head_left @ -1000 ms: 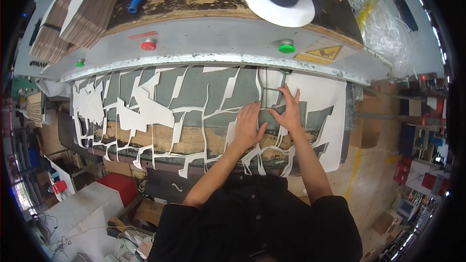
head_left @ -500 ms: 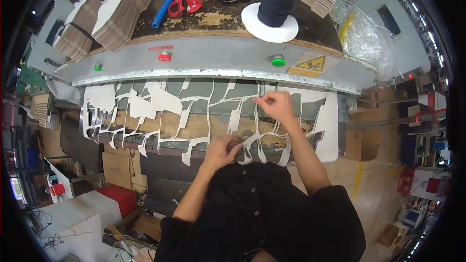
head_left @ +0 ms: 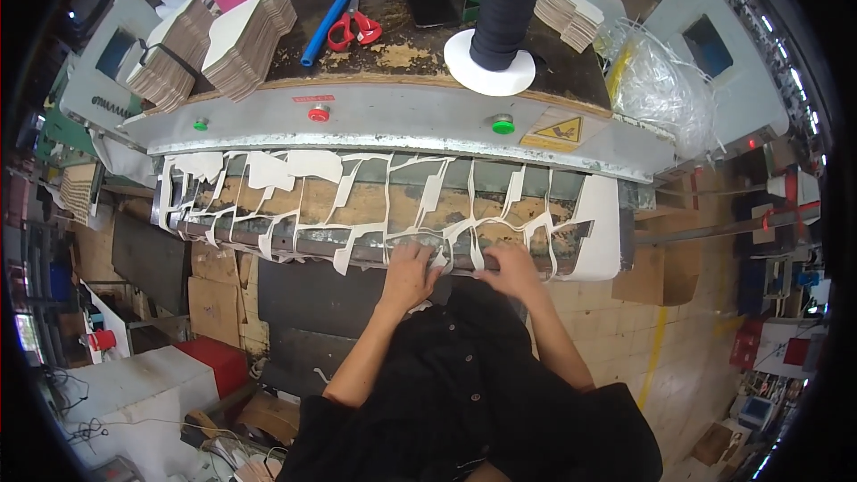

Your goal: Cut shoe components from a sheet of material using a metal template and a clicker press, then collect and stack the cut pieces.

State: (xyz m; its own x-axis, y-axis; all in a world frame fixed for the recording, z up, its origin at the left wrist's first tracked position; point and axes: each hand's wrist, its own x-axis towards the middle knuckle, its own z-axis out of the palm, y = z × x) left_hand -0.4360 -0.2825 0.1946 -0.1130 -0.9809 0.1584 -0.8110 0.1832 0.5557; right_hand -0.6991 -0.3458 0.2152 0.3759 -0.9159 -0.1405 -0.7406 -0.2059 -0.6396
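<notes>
A white sheet with many shapes cut out of it [head_left: 600, 223] lies like a web of thin strips across the machine bed [head_left: 357, 205] before me. At its near edge my left hand [head_left: 411, 275] is closed, with a narrow strip by its thumb and fingertips. A short way to the right, my right hand [head_left: 511, 271] is closed too, its fingertips at another hanging strip of the web. Loose white cut pieces [head_left: 314, 165] lie on the far left part. The fingertips' exact hold is partly hidden.
A grey machine beam with a red button [head_left: 319, 113] and a green button [head_left: 503, 124] runs behind the bed. On its top stand stacked white pieces [head_left: 250, 40], red-handled scissors [head_left: 354, 31], a blue rod [head_left: 332, 20] and a black thread cone [head_left: 506, 18]. A clear plastic bag [head_left: 665, 80] hangs right.
My right hand has come down from the middle of the bed to the near edge. My left hand has stayed close to that edge, and the strips there have shifted.
</notes>
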